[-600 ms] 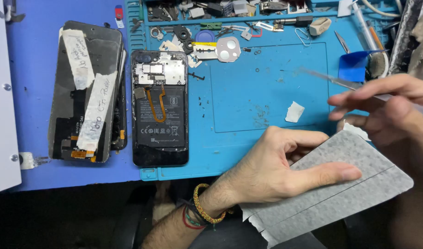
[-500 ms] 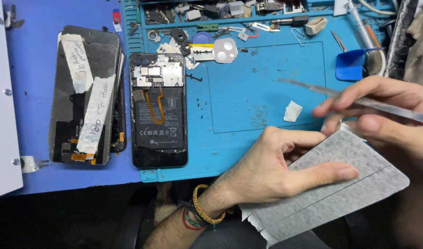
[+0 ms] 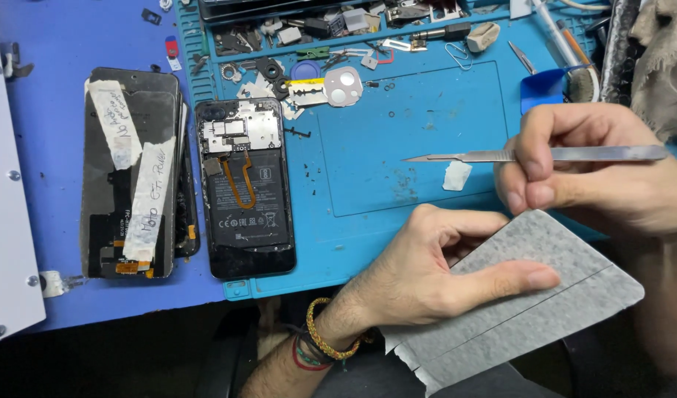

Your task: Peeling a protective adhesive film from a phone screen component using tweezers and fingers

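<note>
My left hand (image 3: 434,269) lies flat on a grey speckled sheet (image 3: 567,295) at the mat's near edge, with the index finger stretched along it. My right hand (image 3: 589,173) pinches a metal scalpel (image 3: 493,156) held level above the mat, blade pointing left. A thin dark line runs across the sheet. An opened phone (image 3: 244,188) with its back off, battery and an orange flex cable showing, lies on the blue work mat (image 3: 412,110) to the left.
A stack of black screens with tape strips (image 3: 136,173) lies left of the phone. Screws, small parts and a razor blade (image 3: 309,90) litter the mat's top trays. A white scrap (image 3: 456,175) sits under the scalpel tip. A white panel (image 3: 3,214) lies at far left.
My right hand has moved left and lower with the scalpel, now closer to the sheet. The view has shifted slightly; my left hand stays on the sheet.
</note>
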